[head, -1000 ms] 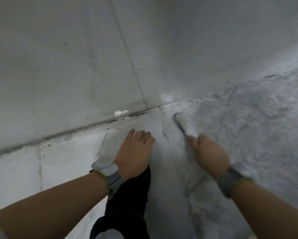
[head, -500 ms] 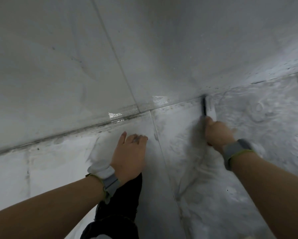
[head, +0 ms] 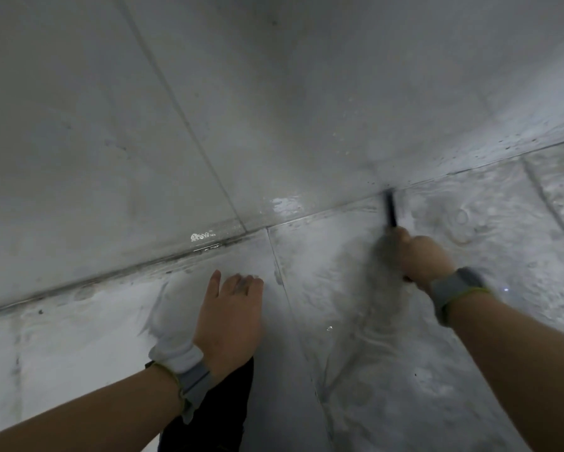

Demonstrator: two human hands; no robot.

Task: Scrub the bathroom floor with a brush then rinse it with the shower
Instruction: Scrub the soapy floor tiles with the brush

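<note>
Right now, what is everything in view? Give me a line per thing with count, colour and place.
brush: one, dark, tip at the seam where floor meets wall, right of centre; blurred, so its bristles cannot be made out
floor tiles: several, pale grey, wet and soapy, lower half of the view
wall tiles: several, pale grey, upper half
dark grime line: one, blackish, along the floor-wall seam at left
wristbands: two, grey with green edging, one on each wrist
dark trouser leg: one, black, bottom centre below the left wrist
left hand: one, fingers resting on the floor tile
right hand: one, its grip curled round the brush handle
</note>
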